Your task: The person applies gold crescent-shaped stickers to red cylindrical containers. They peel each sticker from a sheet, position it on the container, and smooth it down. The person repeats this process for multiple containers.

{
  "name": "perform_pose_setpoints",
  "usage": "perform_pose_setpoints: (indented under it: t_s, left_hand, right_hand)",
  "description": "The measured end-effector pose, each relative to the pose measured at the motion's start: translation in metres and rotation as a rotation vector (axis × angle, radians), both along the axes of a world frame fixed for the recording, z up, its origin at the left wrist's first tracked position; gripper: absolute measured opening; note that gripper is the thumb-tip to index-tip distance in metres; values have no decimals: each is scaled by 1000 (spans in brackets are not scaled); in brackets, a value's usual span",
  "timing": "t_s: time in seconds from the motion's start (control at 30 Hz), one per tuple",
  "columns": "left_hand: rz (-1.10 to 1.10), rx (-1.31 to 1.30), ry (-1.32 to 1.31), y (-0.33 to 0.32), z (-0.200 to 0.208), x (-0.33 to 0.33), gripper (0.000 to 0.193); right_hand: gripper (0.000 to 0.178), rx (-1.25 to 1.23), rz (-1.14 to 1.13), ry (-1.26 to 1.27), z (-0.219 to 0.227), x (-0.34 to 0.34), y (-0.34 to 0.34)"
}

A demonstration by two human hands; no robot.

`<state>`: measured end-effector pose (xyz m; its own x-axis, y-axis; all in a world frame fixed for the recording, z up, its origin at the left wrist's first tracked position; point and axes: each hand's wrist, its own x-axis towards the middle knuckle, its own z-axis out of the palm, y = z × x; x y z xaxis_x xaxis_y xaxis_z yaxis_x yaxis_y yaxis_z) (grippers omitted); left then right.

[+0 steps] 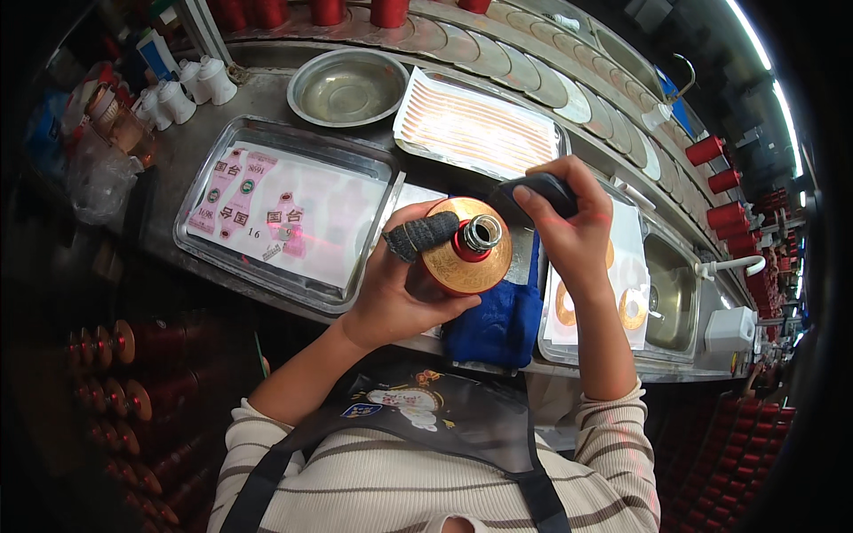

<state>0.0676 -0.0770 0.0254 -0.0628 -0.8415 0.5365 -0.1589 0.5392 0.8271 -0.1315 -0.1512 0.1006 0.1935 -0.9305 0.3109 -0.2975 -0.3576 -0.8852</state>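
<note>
Bottle [458, 277] in my left hand [386, 298], held up over the front edge of the counter [258, 93]. Body is red and round; shoulder is a flat gold disc with a fine raised or printed texture; neck [482, 233] is clear, shiny and ringed, with a red collar at its foot. Mouth is uncovered and points up toward my head, leaning slightly right; long axis runs nearly along my line of sight, so the body shows foreshortened.

Left hand is curved round the bottle's side; one digit wears a dark knitted sleeve [422, 236], which lies across the gold shoulder. Right hand is closed on a smooth, dark, rounded object [546, 193] just beside the neck; its kind I cannot tell.

Containers: left metal tray [311, 142], rectangular, holds a white sheet with pink printed labels [284, 222]. Far tray [562, 142] holds a pale sheet of parallel orange-brown strips [480, 120]. Right tray [560, 354] holds white paper with flat gold rings [633, 306]. Round metal bowl [351, 89] stands behind; contents unclear. Soft blue cloth [484, 333] hangs at the counter's edge.
</note>
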Motion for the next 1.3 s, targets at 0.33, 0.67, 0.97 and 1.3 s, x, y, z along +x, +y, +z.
perform_pose_setpoints:
  t_s: [0.33,0.67,0.97,1.3]
  left_hand:
    - [239,-157,-69,11,-21,-26,72]
    - [328,-33,0,8,-29,-32,91]
    - [-92,146,-16,0,-30,-20,102]
    - [41,353,29,-9,45,-20,94]
  right_hand:
    - [36,-625,129,309,-1,-2,84]
    - [34,-819,173,323,-4,23,78]
    - [45,-516,273,118,-3,13,91]
    - [39,296,-36,-281,-3,-48,103]
